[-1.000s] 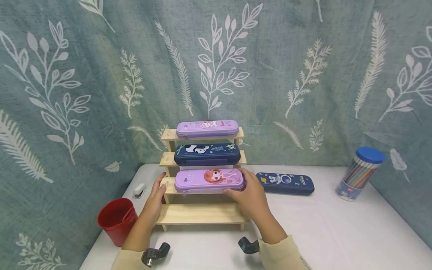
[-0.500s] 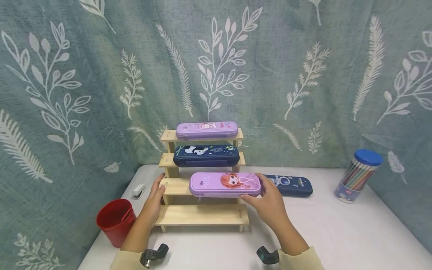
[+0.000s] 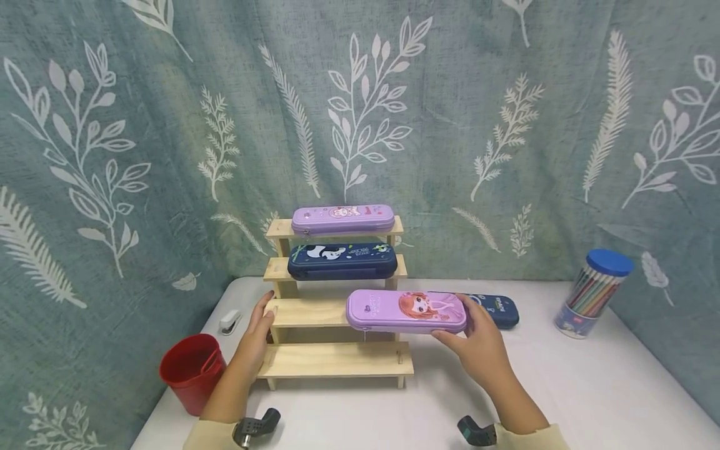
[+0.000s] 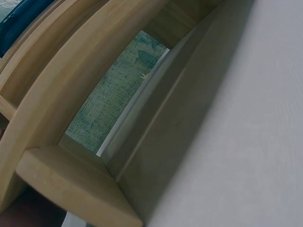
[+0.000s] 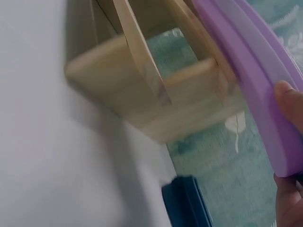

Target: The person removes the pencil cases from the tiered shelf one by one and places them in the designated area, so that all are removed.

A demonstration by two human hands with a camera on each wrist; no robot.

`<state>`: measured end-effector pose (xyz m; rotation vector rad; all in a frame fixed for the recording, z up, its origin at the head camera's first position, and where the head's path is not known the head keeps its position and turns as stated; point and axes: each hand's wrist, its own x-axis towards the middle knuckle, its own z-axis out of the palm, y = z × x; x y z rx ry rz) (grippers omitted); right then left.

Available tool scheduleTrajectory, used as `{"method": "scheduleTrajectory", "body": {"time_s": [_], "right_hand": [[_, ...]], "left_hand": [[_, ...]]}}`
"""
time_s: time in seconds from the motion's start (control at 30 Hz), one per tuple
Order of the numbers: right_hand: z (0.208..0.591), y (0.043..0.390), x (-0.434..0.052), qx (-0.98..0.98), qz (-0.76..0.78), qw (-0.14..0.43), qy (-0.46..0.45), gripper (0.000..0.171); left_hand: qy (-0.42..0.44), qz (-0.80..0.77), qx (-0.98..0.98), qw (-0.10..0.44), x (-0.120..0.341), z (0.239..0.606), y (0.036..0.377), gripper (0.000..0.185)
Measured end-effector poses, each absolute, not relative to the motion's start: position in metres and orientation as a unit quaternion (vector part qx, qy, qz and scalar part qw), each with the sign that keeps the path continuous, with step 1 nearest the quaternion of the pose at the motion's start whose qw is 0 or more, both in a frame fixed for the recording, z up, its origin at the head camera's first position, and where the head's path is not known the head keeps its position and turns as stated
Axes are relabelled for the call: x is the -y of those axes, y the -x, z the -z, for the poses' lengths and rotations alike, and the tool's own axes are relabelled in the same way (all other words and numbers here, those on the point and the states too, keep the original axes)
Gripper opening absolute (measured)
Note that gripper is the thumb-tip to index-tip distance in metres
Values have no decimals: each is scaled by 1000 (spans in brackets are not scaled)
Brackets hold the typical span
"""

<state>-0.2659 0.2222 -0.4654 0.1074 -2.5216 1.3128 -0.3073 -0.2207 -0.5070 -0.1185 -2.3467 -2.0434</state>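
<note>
- The left hand reaches forward with its fingers straight and relaxed, the palm laid flat against what stands before it.
- The right hand is stretched further out to the right, fingers and thumb curled in a pinch.
- Both forearms show pale yellow sleeves at the wrists.

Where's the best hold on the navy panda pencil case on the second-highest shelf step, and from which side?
Grip the navy panda case across its narrow width near its right end, thumb on the front edge and fingers over the top, coming from the front right. It lies flat and lengthwise on the wooden rack, its front edge exposed; the purple case on the step above probably leaves little room overhead.
</note>
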Motion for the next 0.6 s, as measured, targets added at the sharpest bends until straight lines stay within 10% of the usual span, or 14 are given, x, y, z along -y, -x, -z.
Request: {"method": "scheduleTrajectory", "body": {"time_s": [0.6], "right_hand": [[477, 261, -295, 835, -539, 98, -38, 104]], "left_hand": [[33, 643, 765, 21, 220, 506, 306, 55]]}}
